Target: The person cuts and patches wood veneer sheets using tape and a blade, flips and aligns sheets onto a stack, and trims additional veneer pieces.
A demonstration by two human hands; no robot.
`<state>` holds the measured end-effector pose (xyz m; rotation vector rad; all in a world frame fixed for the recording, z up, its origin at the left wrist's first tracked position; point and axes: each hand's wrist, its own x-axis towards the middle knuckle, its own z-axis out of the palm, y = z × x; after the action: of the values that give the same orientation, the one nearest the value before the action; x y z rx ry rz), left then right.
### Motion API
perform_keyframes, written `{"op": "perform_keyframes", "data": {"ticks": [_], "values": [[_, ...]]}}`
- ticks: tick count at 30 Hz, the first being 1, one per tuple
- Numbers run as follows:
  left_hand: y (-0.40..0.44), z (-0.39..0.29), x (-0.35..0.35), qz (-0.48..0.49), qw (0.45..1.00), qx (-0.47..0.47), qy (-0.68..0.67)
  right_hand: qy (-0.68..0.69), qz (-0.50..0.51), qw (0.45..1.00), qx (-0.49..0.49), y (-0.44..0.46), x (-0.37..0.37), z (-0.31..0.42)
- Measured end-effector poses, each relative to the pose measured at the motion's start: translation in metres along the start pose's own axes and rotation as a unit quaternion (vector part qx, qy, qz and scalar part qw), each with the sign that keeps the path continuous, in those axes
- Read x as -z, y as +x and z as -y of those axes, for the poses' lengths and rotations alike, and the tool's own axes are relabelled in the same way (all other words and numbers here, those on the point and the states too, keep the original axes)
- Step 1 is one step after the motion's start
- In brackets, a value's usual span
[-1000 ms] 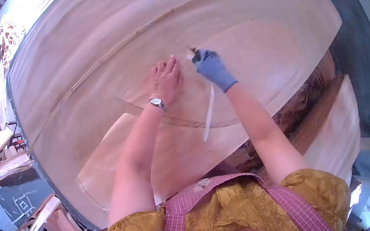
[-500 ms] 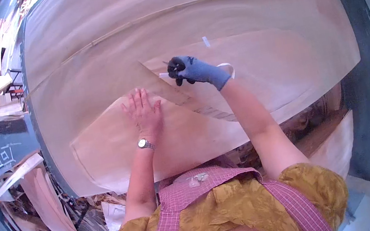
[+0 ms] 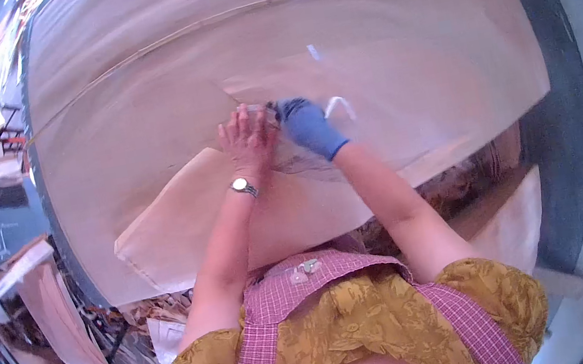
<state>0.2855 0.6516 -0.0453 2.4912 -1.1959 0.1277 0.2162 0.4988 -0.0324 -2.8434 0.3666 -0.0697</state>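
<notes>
My bare left hand (image 3: 251, 142), with a watch (image 3: 241, 186) on its wrist, presses down with fingers stretched on thin, pale wood-like sheets. A small whitish strip (image 3: 251, 108) shows at its fingertips. Close beside it, my right hand (image 3: 300, 122) wears a blue glove with dark fingertips. Its fingers are closed, and whatever they hold is blurred and hidden. Under both hands, a smaller sheet (image 3: 182, 225) with a slanted edge overlaps the large sheet (image 3: 134, 132). A white curled strip (image 3: 339, 106) lies just right of the glove, and a short white piece (image 3: 314, 52) lies farther away.
A long seam (image 3: 201, 23) crosses the far part of the large sheet. Torn strips of sheet (image 3: 71, 322) are piled at the lower left. Another sheet (image 3: 509, 221) leans at the lower right, near a dark grey border (image 3: 566, 102).
My left hand has slid right and up, reaching the spot by my right hand. The gloved hand has turned and stays near the slanted edge. The view has shifted slightly.
</notes>
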Motion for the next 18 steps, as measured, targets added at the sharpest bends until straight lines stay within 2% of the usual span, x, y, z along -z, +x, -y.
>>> {"op": "perform_keyframes", "data": {"ticks": [2, 4, 5, 6, 7, 8, 9, 10, 11, 12, 14, 17, 18], "values": [[0.000, 0.006, -0.005, -0.018, 1.000, -0.013, -0.006, -0.074, 0.081, 0.993, -0.040, -0.022, 0.013, 0.032], [0.000, 0.006, -0.007, -0.013, 1.000, -0.014, 0.023, 0.075, 0.037, 0.991, -0.105, -0.050, 0.054, 0.058], [0.000, 0.005, -0.008, -0.009, 0.999, -0.012, 0.037, 0.212, -0.008, 0.972, -0.097, -0.066, 0.081, 0.063], [-0.002, 0.008, -0.009, 0.004, 0.999, -0.025, 0.034, 0.346, -0.051, 0.933, -0.082, -0.086, 0.112, 0.063], [-0.005, 0.004, -0.001, 0.019, 0.999, -0.029, -0.018, 0.503, 0.003, 0.851, -0.151, -0.108, 0.153, 0.060], [-0.003, 0.001, 0.017, 0.034, 0.997, -0.035, -0.067, 0.645, 0.052, 0.732, -0.212, -0.135, 0.187, 0.053], [0.001, -0.002, 0.032, 0.051, 0.991, -0.044, -0.116, 0.667, -0.005, 0.710, -0.227, -0.166, 0.205, 0.045], [-0.004, -0.011, 0.045, 0.099, 0.986, -0.097, -0.095, 0.663, -0.039, 0.714, -0.222, -0.193, 0.223, 0.029], [-0.017, -0.023, 0.060, 0.143, 0.976, -0.150, -0.075, 0.682, -0.115, 0.684, -0.232, -0.227, 0.221, 0.013], [-0.030, -0.036, 0.068, 0.185, 0.961, -0.200, -0.053, 0.633, -0.183, 0.661, -0.359, -0.262, 0.220, 0.005], [-0.059, -0.064, 0.062, 0.207, 0.940, -0.257, -0.091, 0.569, -0.226, 0.659, -0.436, -0.310, 0.216, -0.021], [-0.076, -0.101, 0.032, 0.205, 0.922, -0.315, -0.093, 0.496, -0.209, 0.684, -0.492, -0.337, 0.232, -0.038], [-0.080, -0.116, 0.025, 0.200, 0.919, -0.328, -0.085, 0.512, -0.239, 0.675, -0.475, -0.345, 0.222, -0.048]]}}
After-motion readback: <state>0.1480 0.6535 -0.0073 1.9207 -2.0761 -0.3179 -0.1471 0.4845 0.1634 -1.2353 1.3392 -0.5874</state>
